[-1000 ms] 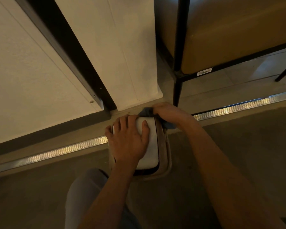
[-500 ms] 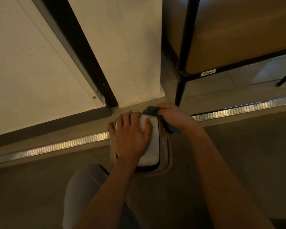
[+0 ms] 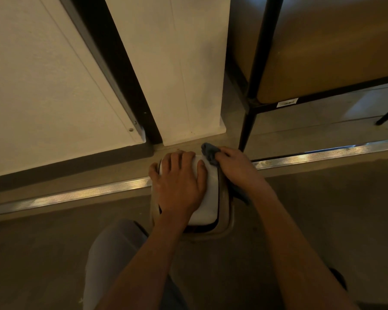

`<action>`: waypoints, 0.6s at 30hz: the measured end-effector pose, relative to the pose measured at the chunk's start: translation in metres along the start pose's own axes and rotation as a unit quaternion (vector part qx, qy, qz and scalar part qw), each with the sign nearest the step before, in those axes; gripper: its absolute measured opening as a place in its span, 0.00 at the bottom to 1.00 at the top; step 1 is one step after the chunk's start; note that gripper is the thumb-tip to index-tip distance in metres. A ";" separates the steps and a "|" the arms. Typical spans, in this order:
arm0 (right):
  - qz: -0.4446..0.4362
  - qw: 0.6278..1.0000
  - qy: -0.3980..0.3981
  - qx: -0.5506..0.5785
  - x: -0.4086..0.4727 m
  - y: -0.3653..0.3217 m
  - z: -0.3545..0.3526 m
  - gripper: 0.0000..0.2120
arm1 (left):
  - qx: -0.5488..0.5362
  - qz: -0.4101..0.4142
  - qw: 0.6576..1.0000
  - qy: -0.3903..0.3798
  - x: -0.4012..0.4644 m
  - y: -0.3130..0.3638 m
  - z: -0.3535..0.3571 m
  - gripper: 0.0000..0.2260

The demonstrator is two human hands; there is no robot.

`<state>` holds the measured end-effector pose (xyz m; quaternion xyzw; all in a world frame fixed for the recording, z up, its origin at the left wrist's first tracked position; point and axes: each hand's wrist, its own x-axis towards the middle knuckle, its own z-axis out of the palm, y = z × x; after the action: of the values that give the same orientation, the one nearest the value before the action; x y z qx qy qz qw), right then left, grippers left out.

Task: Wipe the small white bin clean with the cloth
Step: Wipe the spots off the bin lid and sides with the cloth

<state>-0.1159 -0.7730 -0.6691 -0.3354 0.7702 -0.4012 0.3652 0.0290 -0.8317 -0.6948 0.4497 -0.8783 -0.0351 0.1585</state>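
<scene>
Left hand: spread flat on the bin lid, so it stays put.
Right hand: pinching the cloth, rubbing the side.

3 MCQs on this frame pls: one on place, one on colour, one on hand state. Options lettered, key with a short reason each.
1. Where does the small white bin stand?
A. On the floor by the metal threshold strip
B. On the chair seat
C. On a shelf

2. What colour is the cloth?
A. Red
B. Blue-grey
C. Yellow

3. What is the left hand doing?
A. Hanging idle, away from the bin
B. Pinching the cloth
C. Lying flat on the bin's lid, fingers spread

Key:
1 A: the bin sits on the floor, across the strip, near the foot of the white wall panel.
2 B: the bunched cloth under the right hand reads blue-grey in the dim light.
3 C: the left palm and straight fingers cover the lid, while the right hand grips the cloth at the bin's far right edge.
</scene>
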 end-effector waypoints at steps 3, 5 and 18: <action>-0.014 0.999 -0.012 -0.027 -0.002 0.000 -0.005 0.14 | -0.005 -0.005 1.000 0.003 0.000 0.000 0.000 0.18; -0.072 0.996 0.035 -0.030 -0.024 0.007 0.000 0.15 | -0.009 -0.006 1.000 0.006 0.000 0.000 0.000 0.18; -0.113 0.987 0.114 -0.012 -0.089 0.016 -0.039 0.11 | -0.043 0.003 0.999 -0.020 0.000 -0.006 -0.004 0.20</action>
<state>-0.1067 -0.6791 -0.6405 -0.3767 0.7684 -0.4663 0.2238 0.0351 -0.8346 -0.6920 0.4387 -0.8805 -0.0809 0.1605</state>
